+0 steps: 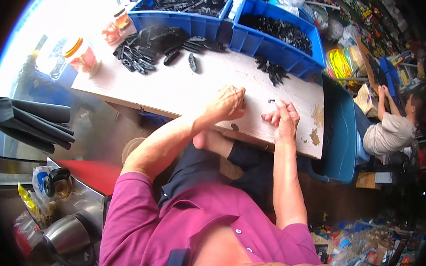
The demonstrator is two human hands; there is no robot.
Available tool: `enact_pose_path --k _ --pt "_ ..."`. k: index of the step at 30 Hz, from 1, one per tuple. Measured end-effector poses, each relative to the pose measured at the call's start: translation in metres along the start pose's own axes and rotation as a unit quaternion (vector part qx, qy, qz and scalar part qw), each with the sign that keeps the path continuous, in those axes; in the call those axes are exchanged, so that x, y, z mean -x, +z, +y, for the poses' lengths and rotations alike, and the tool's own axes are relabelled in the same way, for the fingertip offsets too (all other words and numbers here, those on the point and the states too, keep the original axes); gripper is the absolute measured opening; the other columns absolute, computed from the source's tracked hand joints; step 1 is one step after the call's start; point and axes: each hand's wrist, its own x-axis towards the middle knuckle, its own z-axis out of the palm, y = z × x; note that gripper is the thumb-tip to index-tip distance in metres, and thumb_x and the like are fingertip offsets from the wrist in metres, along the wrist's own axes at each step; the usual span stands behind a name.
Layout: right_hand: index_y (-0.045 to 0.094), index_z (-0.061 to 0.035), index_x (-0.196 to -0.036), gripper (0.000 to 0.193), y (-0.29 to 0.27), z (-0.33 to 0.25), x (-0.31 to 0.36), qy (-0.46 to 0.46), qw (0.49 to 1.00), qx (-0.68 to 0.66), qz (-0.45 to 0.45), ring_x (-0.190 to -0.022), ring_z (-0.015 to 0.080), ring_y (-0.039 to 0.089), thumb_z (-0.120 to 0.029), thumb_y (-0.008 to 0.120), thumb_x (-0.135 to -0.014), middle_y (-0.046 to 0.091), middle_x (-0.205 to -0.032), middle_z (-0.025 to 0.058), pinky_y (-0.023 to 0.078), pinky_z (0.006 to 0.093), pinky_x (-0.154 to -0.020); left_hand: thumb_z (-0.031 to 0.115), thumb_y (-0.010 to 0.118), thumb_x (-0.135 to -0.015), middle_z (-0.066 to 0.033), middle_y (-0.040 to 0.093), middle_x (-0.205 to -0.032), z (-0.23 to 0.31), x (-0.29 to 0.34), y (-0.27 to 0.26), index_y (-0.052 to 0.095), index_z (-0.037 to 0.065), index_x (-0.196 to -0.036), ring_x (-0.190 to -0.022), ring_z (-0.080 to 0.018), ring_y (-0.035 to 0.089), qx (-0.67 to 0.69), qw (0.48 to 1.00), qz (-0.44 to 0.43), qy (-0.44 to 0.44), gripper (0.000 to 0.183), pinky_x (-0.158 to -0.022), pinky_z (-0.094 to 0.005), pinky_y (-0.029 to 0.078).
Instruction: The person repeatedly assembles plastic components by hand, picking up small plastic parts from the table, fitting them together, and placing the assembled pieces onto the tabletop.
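Observation:
My left hand (227,104) is closed above the front half of the pale table (228,75), its fingers curled in. What they hold, if anything, is hidden. Thumb and forefinger of my right hand (284,120) pinch a small dark part (271,100), too small to name. The other fingers of that hand curl loosely. Beyond my right hand lies a little heap of small black plastic pieces (271,70). A single long black piece (192,63) lies apart, farther back. Left of it spreads a larger pile of long black plastic pieces (138,51).
Blue bins of long black pieces (185,20) and small black pieces (277,54) line the table's back. Jars with orange lids (80,56) stand at the back left corner. A teal tub (339,139) adjoins the right edge. Another person (390,130) sits at far right.

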Motion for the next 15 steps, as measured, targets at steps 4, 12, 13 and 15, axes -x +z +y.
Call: enact_pose_path --k 4,12,13,15 --pt "0.059 -0.004 -0.089 0.013 0.008 -0.002 0.007 0.017 1.0 -0.02 -0.011 -0.042 0.0139 0.051 -0.014 0.066 -0.087 0.045 -0.046 0.0004 0.056 0.0379 -0.055 0.013 0.063 -0.076 -0.0167 0.062 -0.072 -0.007 0.008 0.001 0.06 0.002 -0.081 -0.075 -0.0355 0.063 -0.023 1.0 0.017 0.004 0.012 -0.074 -0.0428 0.049" --pt "0.059 -0.0039 -0.086 0.016 0.017 0.002 0.009 0.0 0.999 -0.034 -0.019 -0.042 0.0146 0.051 -0.017 0.068 -0.085 0.044 -0.045 0.0008 0.056 0.0385 -0.057 0.014 0.065 -0.078 -0.0132 0.063 -0.084 -0.018 0.022 -0.011 0.067 0.009 -0.098 -0.087 -0.0324 0.06 -0.087 0.996 0.005 0.025 0.021 -0.079 -0.0415 0.048" --pt "0.058 -0.0056 -0.083 0.017 0.018 0.002 0.01 -0.007 1.0 -0.014 -0.011 -0.042 0.0151 0.051 -0.02 0.068 -0.085 0.043 -0.045 0.0006 0.056 0.0393 -0.058 0.014 0.065 -0.078 -0.0124 0.062 -0.081 -0.019 0.023 -0.01 0.064 0.008 -0.093 -0.084 -0.0313 0.059 -0.069 0.997 0.029 0.031 0.016 -0.081 -0.0404 0.047" --pt "0.058 -0.007 -0.081 0.019 0.017 0.002 0.011 -0.007 1.0 -0.001 -0.004 -0.043 0.0155 0.052 -0.022 0.069 -0.084 0.043 -0.045 0.0008 0.057 0.0402 -0.059 0.016 0.067 -0.078 -0.0114 0.061 -0.086 -0.016 0.023 -0.019 0.062 0.008 -0.089 -0.087 -0.0305 0.058 -0.068 0.997 0.011 0.024 0.015 -0.082 -0.0408 0.046"
